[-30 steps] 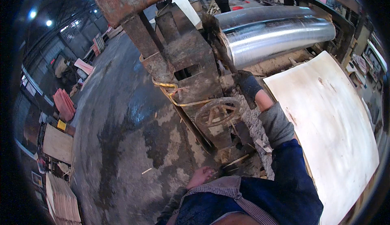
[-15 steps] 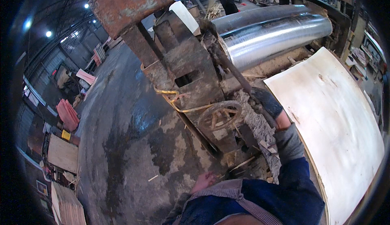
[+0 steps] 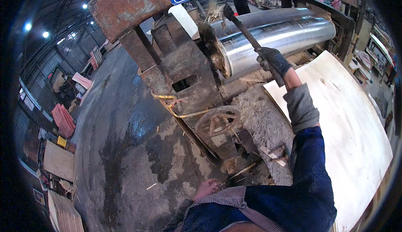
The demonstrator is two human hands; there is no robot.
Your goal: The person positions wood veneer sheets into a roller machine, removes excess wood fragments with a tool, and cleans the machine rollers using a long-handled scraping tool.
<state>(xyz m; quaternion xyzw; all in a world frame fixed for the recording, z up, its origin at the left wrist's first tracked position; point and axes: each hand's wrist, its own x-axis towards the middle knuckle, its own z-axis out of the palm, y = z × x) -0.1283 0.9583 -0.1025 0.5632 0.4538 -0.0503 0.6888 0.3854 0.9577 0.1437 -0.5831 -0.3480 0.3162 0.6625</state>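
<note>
My right hand (image 3: 273,61), in a dark glove, is closed round a long dark stick (image 3: 246,31) with a thicker end. The stick slants up and left, its thick end raised above the near end of a shiny metal roller (image 3: 280,39). A large pale wood veneer sheet (image 3: 335,119) lies to the right of that arm. Low in the picture, my bare left hand (image 3: 206,189) is held before my body over the floor. Its fingers are loosely bent and apart, with nothing seen in them. A rusty handwheel (image 3: 217,121) sits on the machine frame ahead.
The rusty machine frame (image 3: 180,60) stands ahead, with a yellow hose (image 3: 184,115) along it. Grey fibrous waste (image 3: 266,125) and wood scraps (image 3: 274,155) lie beside the sheet. A co-worker (image 3: 241,0) is beyond the roller. Stacked veneer (image 3: 65,215) stands at lower left.
My right hand has risen, moving away from me, and has swung the stick's thick end up from beside the roller. My left hand has barely moved. The view has shifted slightly.
</note>
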